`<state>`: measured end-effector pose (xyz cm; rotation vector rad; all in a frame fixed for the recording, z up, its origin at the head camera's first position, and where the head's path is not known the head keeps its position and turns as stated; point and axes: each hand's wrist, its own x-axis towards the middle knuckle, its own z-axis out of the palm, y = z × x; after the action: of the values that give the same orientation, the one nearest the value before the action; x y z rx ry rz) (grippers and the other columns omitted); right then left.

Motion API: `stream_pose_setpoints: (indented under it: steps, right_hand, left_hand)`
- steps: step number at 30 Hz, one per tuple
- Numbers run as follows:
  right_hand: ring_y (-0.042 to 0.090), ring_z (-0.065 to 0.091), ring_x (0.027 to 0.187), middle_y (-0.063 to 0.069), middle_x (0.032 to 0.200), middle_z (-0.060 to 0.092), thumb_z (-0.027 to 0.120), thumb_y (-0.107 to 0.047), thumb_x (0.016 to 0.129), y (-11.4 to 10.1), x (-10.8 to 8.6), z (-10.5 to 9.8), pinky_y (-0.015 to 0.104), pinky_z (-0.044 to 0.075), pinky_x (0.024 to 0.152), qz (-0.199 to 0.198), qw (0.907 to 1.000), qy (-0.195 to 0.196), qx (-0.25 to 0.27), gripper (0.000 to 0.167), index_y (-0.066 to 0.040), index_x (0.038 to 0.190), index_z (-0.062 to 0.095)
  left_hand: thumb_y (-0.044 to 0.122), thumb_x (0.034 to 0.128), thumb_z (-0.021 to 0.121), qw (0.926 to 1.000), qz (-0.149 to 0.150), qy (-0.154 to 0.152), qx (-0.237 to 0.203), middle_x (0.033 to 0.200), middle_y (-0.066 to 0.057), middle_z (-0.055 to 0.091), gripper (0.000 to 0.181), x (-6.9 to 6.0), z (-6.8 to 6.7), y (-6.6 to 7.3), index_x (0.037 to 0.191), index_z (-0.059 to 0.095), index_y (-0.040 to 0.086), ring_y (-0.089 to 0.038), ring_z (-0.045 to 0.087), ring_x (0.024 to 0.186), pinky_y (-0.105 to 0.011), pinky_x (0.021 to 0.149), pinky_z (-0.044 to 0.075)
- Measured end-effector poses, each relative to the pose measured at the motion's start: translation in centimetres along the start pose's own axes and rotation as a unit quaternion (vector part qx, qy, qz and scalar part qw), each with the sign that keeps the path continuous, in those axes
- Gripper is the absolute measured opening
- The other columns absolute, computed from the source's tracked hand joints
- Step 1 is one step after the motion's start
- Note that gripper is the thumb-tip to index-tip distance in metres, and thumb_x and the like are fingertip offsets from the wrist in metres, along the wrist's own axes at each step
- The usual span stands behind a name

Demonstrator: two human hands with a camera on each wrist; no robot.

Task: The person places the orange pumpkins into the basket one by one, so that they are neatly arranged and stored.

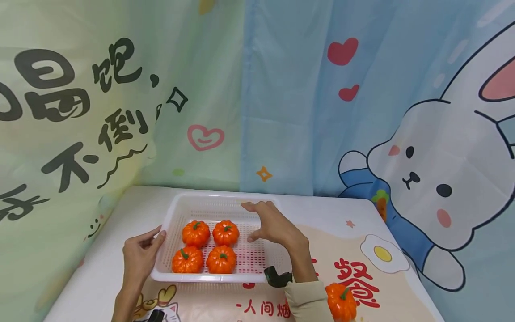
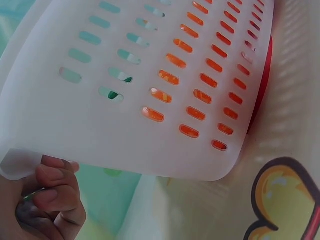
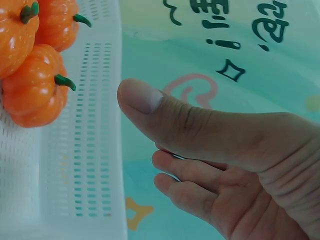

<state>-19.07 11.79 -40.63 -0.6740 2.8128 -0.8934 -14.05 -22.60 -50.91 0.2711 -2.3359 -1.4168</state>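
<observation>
A white plastic basket (image 1: 201, 278) with slotted walls holds several small orange pumpkins (image 1: 222, 259) with green stems, grouped toward its left side. At the basket's left rim, my left hand (image 1: 138, 255) pinches the edge between thumb and fingers; the left wrist view shows this hand (image 2: 55, 197) at a corner of the slotted wall (image 2: 130, 155). My right hand (image 1: 277, 226) hovers over the basket's right part, thumb and fingers spread apart and holding nothing. In the right wrist view that hand (image 3: 215, 150) appears beside the basket rim (image 3: 120, 150).
One more orange pumpkin (image 1: 342, 302) lies on the table to the right, partly hidden by the right sleeve (image 1: 307, 300). A printed cloth (image 1: 402, 290) covers the table. Behind it hangs a curtain (image 1: 281, 112) with cartoon prints.
</observation>
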Motion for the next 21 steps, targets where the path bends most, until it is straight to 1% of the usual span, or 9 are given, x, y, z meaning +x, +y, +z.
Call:
stream_pose_setpoints:
  steps: [5, 9, 14, 19, 21]
  right_hand:
    - [0.036, 0.055, 0.143, 0.009, 0.154, 0.066, 0.099, -0.009, 0.078, 0.3, -1.7, -0.6, 0.056, 0.047, 0.121, 0.020, 0.9993, 0.032, -0.002, 0.088, -0.011, 0.156, 0.061]
    - [0.034, 0.055, 0.140, 0.008, 0.155, 0.066, 0.099, -0.009, 0.078, 0.7, -2.7, -1.0, 0.056, 0.048, 0.120, 0.040, 0.9980, 0.049, 0.000, 0.087, -0.012, 0.156, 0.061]
    - [0.033, 0.055, 0.136, 0.008, 0.152, 0.067, 0.098, -0.009, 0.078, 1.1, -3.8, -1.2, 0.056, 0.051, 0.117, 0.066, 0.9965, 0.052, 0.003, 0.086, -0.014, 0.156, 0.062]
    - [0.031, 0.055, 0.134, 0.008, 0.149, 0.068, 0.098, -0.010, 0.079, 1.3, -5.1, -1.4, 0.053, 0.057, 0.110, 0.086, 0.9947, 0.056, 0.003, 0.086, -0.016, 0.157, 0.061]
    - [0.031, 0.055, 0.135, 0.009, 0.150, 0.068, 0.097, -0.009, 0.079, 1.4, -5.6, -1.6, 0.052, 0.059, 0.107, 0.093, 0.9938, 0.060, 0.004, 0.086, -0.016, 0.157, 0.061]
  left_hand:
    - [0.018, 0.1013, 0.080, 0.9999, -0.004, 0.006, 0.012, 0.076, -0.007, 0.065, 0.032, 0.1, 0.1, -0.1, 0.129, 0.079, 0.001, -0.006, 0.053, 0.064, -0.017, 0.057, 0.045]
    - [0.018, 0.1007, 0.080, 0.9998, -0.008, 0.010, 0.018, 0.075, -0.007, 0.066, 0.032, 0.3, 0.1, 0.0, 0.127, 0.079, 0.000, -0.005, 0.051, 0.063, -0.017, 0.056, 0.044]
    - [0.019, 0.1004, 0.081, 0.9998, -0.014, 0.006, 0.012, 0.075, -0.008, 0.067, 0.032, 0.4, 0.1, 0.1, 0.127, 0.079, 0.000, -0.005, 0.051, 0.062, -0.017, 0.056, 0.043]
    - [0.017, 0.0999, 0.081, 0.9997, -0.013, 0.015, 0.016, 0.072, -0.004, 0.066, 0.031, 0.3, 0.1, -0.1, 0.125, 0.080, -0.001, -0.004, 0.051, 0.061, -0.017, 0.055, 0.043]
    - [0.017, 0.1000, 0.081, 0.9997, -0.011, 0.016, 0.017, 0.072, -0.004, 0.066, 0.031, 0.4, 0.1, -0.1, 0.125, 0.080, -0.001, -0.004, 0.051, 0.061, -0.016, 0.055, 0.043]
